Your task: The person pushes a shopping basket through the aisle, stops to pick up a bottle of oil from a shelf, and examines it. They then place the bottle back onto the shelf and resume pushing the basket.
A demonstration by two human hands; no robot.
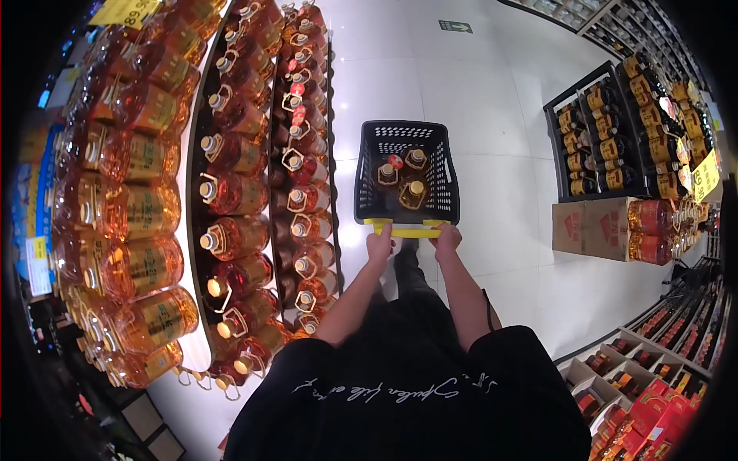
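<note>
A black plastic shopping basket with perforated walls is in front of me, above the tiled floor. Its yellow handle runs along the near side. My left hand is closed around the left end of that handle, and my right hand grips the right end. Inside the basket stand three bottles of amber liquid: one bottle at the left with a red tag, another bottle behind it to the right, and a third bottle nearest the handle.
Tiered shelves of large handled oil-like bottles line my left. To the right stand a black rack of dark-capped bottles and a cardboard box. Boxed goods fill the lower right. Pale tiled floor stretches ahead, with a green floor sign.
</note>
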